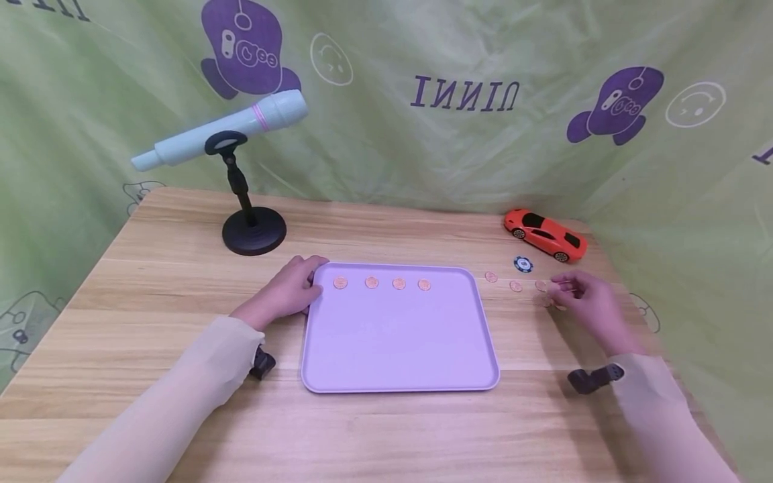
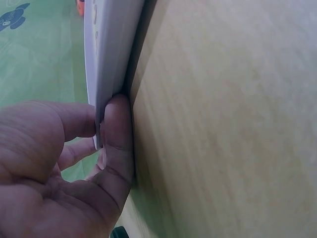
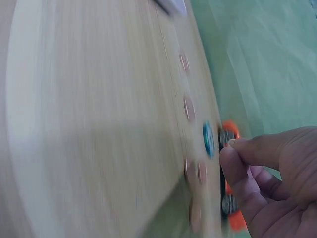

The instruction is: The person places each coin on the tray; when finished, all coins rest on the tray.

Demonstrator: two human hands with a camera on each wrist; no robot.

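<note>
A lilac rectangular tray [image 1: 398,349] lies on the wooden table with a row of several copper-coloured coins [image 1: 371,282] along its far side. My left hand [image 1: 292,288] grips the tray's far left corner. In the left wrist view the thumb [image 2: 79,120] is on the upper side of the rim and a finger [image 2: 118,124] is beneath it. Right of the tray, my right hand [image 1: 582,298] hovers over several loose coins [image 1: 515,286]. Its thumb and forefinger tips meet in the right wrist view; I cannot tell whether a coin is between them.
Behind the loose coins lie a blue-and-white poker chip [image 1: 523,264] and an orange toy car [image 1: 545,235]. At the back left, a light blue toy telescope [image 1: 223,131] rests on a black round-based stand [image 1: 254,230]. A green printed curtain [image 1: 423,154] hangs behind the table.
</note>
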